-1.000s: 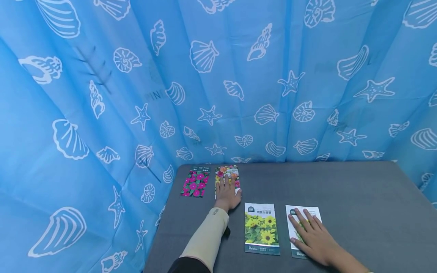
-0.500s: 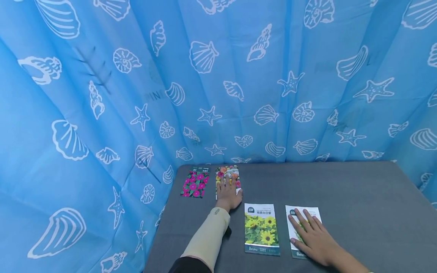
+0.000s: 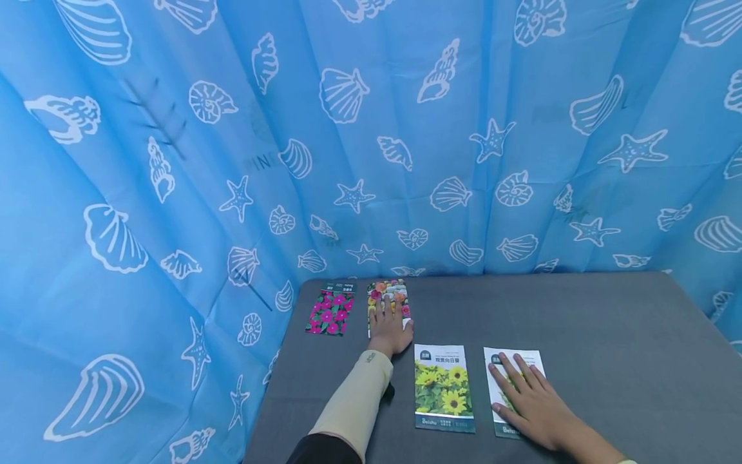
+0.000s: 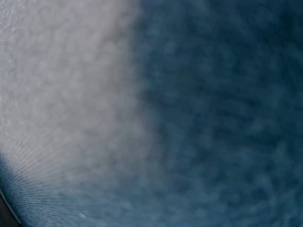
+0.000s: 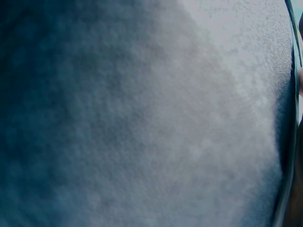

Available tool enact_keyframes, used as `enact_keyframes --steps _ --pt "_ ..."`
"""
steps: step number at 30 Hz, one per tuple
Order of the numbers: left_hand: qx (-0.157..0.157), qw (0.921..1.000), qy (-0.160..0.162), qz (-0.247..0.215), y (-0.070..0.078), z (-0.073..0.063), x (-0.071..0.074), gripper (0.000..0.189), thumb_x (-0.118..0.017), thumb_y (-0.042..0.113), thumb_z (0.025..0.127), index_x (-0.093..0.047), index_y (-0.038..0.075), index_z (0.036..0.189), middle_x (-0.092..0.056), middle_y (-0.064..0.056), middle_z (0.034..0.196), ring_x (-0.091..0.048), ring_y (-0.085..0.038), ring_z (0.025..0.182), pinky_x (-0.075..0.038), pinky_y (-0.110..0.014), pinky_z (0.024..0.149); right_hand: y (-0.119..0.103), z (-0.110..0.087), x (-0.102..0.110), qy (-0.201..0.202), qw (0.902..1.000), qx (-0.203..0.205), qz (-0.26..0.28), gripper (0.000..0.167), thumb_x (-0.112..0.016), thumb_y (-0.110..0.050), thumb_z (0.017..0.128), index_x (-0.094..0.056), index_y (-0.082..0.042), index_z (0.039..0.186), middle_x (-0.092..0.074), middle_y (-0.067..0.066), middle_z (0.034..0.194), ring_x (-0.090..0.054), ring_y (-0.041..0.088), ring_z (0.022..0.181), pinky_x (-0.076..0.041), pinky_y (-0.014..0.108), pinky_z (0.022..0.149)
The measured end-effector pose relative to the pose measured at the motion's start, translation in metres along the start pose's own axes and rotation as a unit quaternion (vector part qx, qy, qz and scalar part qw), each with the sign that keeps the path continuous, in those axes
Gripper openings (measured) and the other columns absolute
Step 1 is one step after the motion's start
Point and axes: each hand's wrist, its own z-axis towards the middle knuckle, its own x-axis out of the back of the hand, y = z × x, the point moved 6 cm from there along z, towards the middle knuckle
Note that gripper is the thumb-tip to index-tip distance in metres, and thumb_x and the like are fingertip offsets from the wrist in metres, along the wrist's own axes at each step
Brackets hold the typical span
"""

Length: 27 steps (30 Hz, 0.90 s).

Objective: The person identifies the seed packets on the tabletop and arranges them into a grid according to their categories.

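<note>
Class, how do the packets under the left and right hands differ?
The multicoloured packet lies by the table's far edge; the white-topped packet lies nearer the camera. The multicoloured packet's near end is white; the white-topped packet's is dark green. Both lie flat, partly covered by the left hand and right hand respectively.

Room between hands [image 3: 391, 333] [image 3: 536, 406] — packet [image 3: 444, 388] (flat)

Left hand [image 3: 391, 330] palm down, farther forward, right hand [image 3: 533, 407] palm down, fingers [image 3: 513, 372] spread, well apart
</note>
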Motion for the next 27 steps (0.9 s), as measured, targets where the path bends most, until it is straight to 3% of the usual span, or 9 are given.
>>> enact_keyframes --steps 3,11,18,24,27 --pt "-0.001 0.9999 0.004 -0.014 0.003 -0.002 0.003 0.075 -0.032 0.058 0.112 -0.010 0.022 0.173 0.000 -0.010 0.181 0.002 -0.038 0.167 -0.004 -0.061 0.133 0.001 0.001 0.000 -0.008 0.9999 -0.006 0.004 0.072 -0.056 -0.058 0.105 -0.044 -0.018 0.164 -0.036 0.018 0.171 -0.023 0.040 0.163 0.028 0.018 0.119" --pt "0.008 0.9999 -0.005 -0.004 0.005 -0.003 0.003 0.074 -0.030 0.058 0.112 -0.007 0.022 0.173 0.003 -0.010 0.181 0.004 -0.037 0.167 -0.004 -0.060 0.134 -0.002 0.000 0.003 -0.003 1.0000 -0.005 -0.005 0.072 -0.057 -0.059 0.104 -0.046 -0.017 0.162 -0.039 0.019 0.170 -0.015 0.034 0.166 0.028 0.018 0.119" --pt "0.008 0.9999 -0.007 -0.006 0.006 -0.004 0.005 0.074 -0.030 0.058 0.112 -0.007 0.023 0.173 0.002 -0.010 0.181 0.003 -0.037 0.167 -0.004 -0.060 0.133 -0.003 0.000 0.005 -0.011 0.9998 -0.013 0.004 0.073 -0.057 -0.059 0.104 -0.047 -0.017 0.162 -0.038 0.018 0.171 -0.025 0.041 0.162 0.028 0.017 0.116" --pt "0.013 0.9998 -0.017 -0.007 0.014 -0.006 0.008 0.075 -0.034 0.056 0.112 -0.006 0.023 0.173 0.003 -0.010 0.181 0.004 -0.037 0.167 -0.002 -0.060 0.134 -0.001 -0.002 0.001 0.015 0.9996 0.009 -0.022 0.071 -0.058 -0.057 0.104 -0.046 -0.018 0.163 -0.040 0.017 0.170 -0.002 0.025 0.168 0.027 0.020 0.120" --pt "0.011 0.9997 -0.018 -0.012 0.019 -0.006 0.009 0.076 -0.035 0.055 0.112 -0.006 0.023 0.173 0.004 -0.010 0.181 0.005 -0.037 0.167 -0.001 -0.060 0.134 -0.001 -0.002 0.002 0.015 0.9996 0.009 -0.023 0.071 -0.058 -0.057 0.104 -0.046 -0.018 0.163 -0.040 0.017 0.170 0.001 0.024 0.168 0.027 0.020 0.121"
